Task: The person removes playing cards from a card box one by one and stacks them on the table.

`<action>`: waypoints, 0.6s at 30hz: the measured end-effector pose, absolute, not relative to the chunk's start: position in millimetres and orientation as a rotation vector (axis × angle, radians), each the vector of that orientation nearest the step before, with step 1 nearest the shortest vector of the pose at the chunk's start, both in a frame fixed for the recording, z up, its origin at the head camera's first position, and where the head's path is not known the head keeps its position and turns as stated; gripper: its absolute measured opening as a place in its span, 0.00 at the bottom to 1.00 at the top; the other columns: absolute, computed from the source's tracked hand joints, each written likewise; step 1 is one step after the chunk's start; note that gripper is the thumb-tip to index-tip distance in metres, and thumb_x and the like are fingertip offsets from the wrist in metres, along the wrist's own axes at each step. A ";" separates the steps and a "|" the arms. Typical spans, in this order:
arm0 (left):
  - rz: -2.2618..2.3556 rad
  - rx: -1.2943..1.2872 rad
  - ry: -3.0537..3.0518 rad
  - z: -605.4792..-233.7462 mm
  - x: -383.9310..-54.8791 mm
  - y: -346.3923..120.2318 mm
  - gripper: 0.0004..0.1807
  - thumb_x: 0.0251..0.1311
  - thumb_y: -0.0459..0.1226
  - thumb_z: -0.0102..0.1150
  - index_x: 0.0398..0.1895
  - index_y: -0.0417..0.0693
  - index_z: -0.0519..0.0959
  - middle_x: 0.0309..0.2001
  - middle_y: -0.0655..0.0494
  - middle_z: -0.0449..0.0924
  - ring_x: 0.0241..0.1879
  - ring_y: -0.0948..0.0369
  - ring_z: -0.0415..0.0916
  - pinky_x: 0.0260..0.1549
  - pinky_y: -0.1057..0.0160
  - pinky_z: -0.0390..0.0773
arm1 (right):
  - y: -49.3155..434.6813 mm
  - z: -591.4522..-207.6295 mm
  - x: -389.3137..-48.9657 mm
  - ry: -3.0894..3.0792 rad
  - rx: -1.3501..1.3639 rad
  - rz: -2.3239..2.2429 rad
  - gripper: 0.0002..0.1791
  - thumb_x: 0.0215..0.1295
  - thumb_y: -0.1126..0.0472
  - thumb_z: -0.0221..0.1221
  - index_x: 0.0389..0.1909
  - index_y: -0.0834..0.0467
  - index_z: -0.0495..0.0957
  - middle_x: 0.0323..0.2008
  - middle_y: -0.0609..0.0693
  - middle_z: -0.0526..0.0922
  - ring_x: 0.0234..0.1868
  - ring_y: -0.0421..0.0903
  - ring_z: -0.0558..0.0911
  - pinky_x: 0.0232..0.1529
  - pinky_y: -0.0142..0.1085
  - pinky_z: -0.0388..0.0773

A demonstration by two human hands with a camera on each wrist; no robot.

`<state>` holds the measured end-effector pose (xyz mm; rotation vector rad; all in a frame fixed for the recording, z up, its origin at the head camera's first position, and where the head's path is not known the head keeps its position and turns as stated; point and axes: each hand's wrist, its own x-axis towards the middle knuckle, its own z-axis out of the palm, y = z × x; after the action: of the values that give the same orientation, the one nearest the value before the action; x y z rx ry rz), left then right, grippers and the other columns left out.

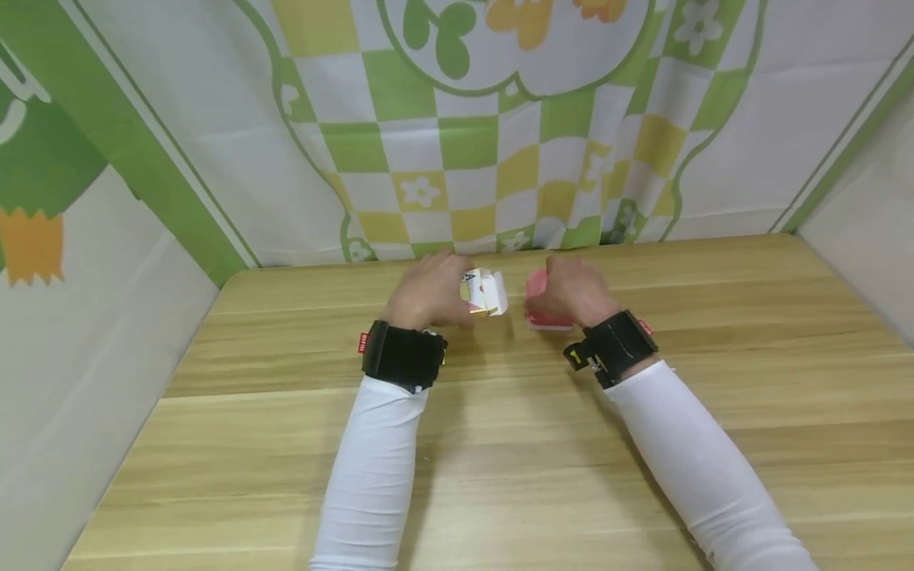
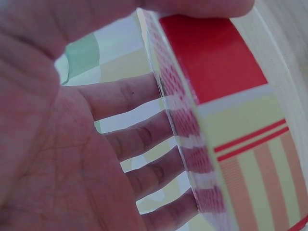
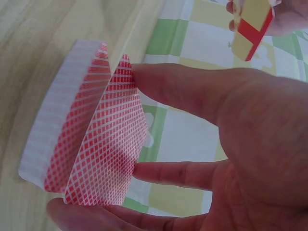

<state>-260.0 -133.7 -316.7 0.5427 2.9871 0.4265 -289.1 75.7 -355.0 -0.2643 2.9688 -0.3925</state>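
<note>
My left hand (image 1: 428,293) grips a playing card box (image 1: 485,292) with its white flap open towards the right. In the left wrist view, the thumb lies along one edge of the box (image 2: 226,62), and several fingers reach its patterned side. A deck of red-backed playing cards (image 3: 62,115) rests on the table under my right hand (image 1: 577,292). Between thumb and fingers, this hand holds a playing card (image 3: 108,144) by its opposite edges. The card is tilted up from the deck along one side, leaving a narrow wedge between them.
The wooden table (image 1: 500,460) stretches out in front of both arms. Behind its far edge hangs a green, yellow and white checked cloth (image 1: 464,151). A pale wall panel (image 1: 86,333) stands at the left, and another wall (image 1: 871,214) at the right.
</note>
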 end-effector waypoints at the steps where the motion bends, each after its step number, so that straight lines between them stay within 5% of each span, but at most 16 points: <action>1: 0.430 0.539 2.987 -316.6 -260.0 -133.7 0.29 0.25 0.38 0.66 0.41 0.50 0.73 0.37 0.57 0.69 0.36 0.57 0.66 0.28 0.60 0.69 | 75.4 -355.3 -289.2 2.973 -0.261 -0.385 0.37 0.43 0.42 0.62 0.50 0.62 0.67 0.42 0.61 0.75 0.44 0.59 0.74 0.40 0.47 0.71; 18: 0.428 0.515 2.973 -317.1 -259.9 -133.1 0.30 0.25 0.38 0.68 0.42 0.49 0.73 0.38 0.56 0.68 0.37 0.56 0.65 0.29 0.59 0.68 | 71.5 -359.2 -289.3 2.986 -0.241 -0.313 0.39 0.44 0.41 0.62 0.53 0.63 0.67 0.44 0.65 0.75 0.45 0.60 0.75 0.38 0.47 0.73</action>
<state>-259.9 -133.1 -317.1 0.5154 2.9732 0.4283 -289.3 71.5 -359.2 -0.2414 2.9859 -0.3135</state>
